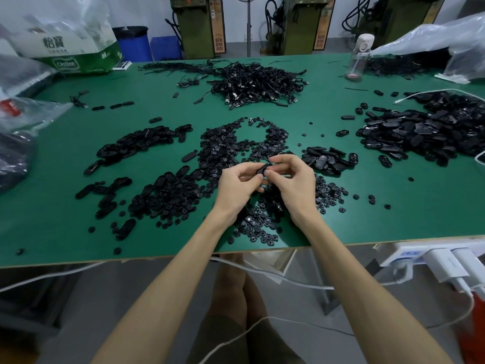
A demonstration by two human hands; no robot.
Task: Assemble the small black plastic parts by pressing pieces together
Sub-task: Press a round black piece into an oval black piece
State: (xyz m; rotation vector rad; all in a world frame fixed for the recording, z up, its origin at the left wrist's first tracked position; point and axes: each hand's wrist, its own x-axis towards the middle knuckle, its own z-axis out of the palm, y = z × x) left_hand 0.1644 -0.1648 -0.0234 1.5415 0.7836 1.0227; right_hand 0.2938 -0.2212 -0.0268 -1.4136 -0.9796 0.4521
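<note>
1. The bench fills mid-frame and carries loose black piles.
2. The left hand and right hand both pinch one oval part at frame centre.
3. The part is probably light, stiff, slick plastic; hold it by its edges and press on the face.

A green table fills the view. At its far middle lies a tangled pile of black cables. A clear bottle with a pale lid stands upright at the far right, beside a big clear bag. At the far left sits a green-and-white box under plastic; another bag lies on the left edge. Behind the table stand a blue bin, a fan pole and two green machines. A power strip with white chargers hangs at the near right edge, and a white cord runs below the table.
</note>
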